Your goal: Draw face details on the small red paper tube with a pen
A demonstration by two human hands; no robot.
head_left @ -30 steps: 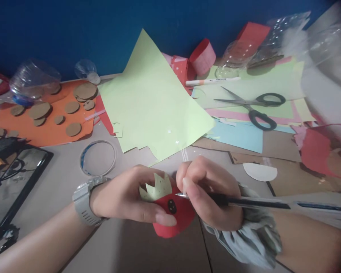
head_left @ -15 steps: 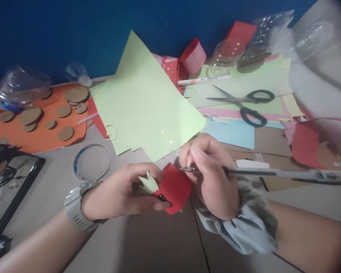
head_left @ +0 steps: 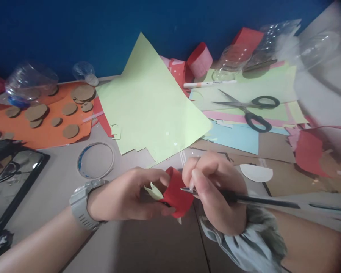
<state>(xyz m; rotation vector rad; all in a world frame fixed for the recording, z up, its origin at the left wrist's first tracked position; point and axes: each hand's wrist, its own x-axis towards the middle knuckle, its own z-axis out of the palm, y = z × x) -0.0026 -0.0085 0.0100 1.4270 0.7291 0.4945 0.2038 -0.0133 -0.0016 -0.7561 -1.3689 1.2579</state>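
Observation:
My left hand (head_left: 130, 195) is closed on a red paper tube (head_left: 179, 191), thumb in front and fingers behind. A pale green paper piece (head_left: 154, 191) sticks up at the tube's left side, and a dark spot on the tube is mostly under my thumb. My right hand (head_left: 216, 189) pinches a thin pen-like tool (head_left: 261, 201) with a pointed tip and a dark shaft. The tip is over the red tube's upper right part; whether it touches cannot be told. A small pale bit shows under the tube.
A large green sheet (head_left: 150, 102) lies behind my hands, a tape roll (head_left: 79, 161) to its left. Scissors (head_left: 244, 108) and a marker (head_left: 210, 84) rest on papers at right. Cardboard discs (head_left: 71, 131) lie on orange paper (head_left: 57, 140). A black-framed object (head_left: 22, 189) is at left.
The red tube has turned in my left hand, so less of its dark spot shows. My right hand and the tool have moved lower. The whole view has shifted slightly.

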